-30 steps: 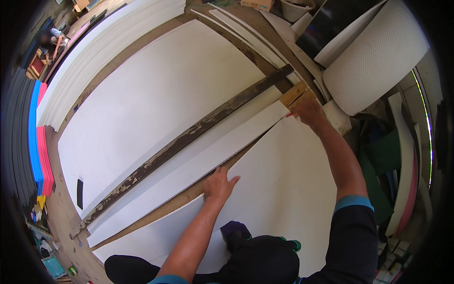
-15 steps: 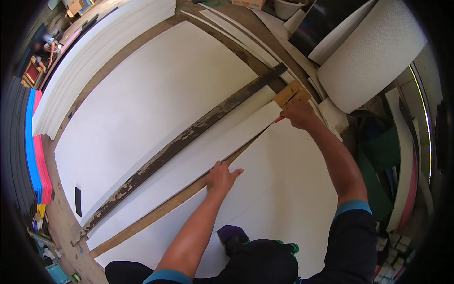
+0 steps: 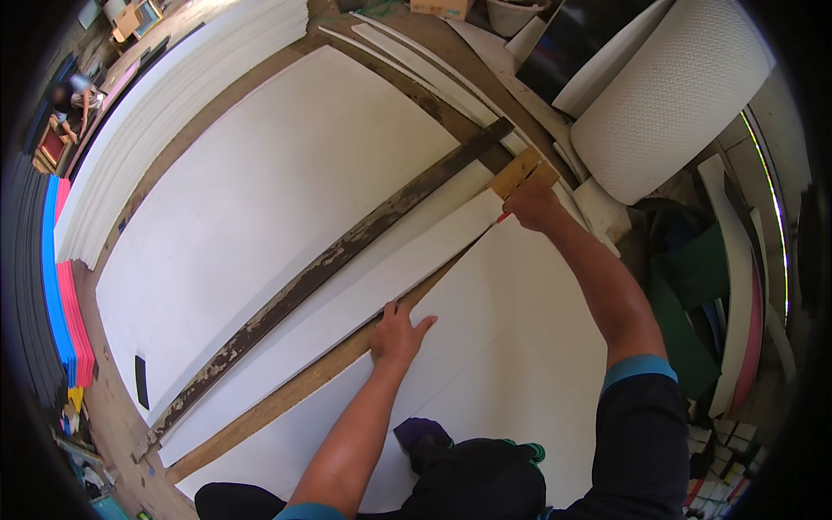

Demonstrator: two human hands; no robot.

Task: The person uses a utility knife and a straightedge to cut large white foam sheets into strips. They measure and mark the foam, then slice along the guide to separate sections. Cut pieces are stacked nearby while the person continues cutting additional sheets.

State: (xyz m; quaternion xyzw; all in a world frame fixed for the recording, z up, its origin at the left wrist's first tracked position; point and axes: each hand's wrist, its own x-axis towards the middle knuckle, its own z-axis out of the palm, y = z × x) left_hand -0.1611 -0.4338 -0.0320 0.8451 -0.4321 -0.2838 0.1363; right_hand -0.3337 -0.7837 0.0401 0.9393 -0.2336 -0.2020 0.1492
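Observation:
My right hand (image 3: 534,206) is closed around a small red-handled cutter knife (image 3: 503,217), mostly hidden in the fist. Its tip is at the far end of a narrow gap between a long white strip (image 3: 442,238) and a large white foam sheet (image 3: 520,295). Through the gap, a brown wooden board (image 3: 286,403) shows, and its far end (image 3: 517,171) sticks out past the white material. My left hand (image 3: 399,336) rests with thumb spread on the sheet's edge, its fingertips reaching across the gap to the strip.
Beyond the strip, a long, dark, paint-flaked bar (image 3: 329,264) lies across another white sheet (image 3: 260,173). A tall stack of white sheets (image 3: 182,104) stands at the far left. A big white roll (image 3: 667,104) is at the far right. Another person (image 3: 74,104) sits at the upper left.
The whole view has shifted slightly to the left. Both hands keep about the same places on the white material.

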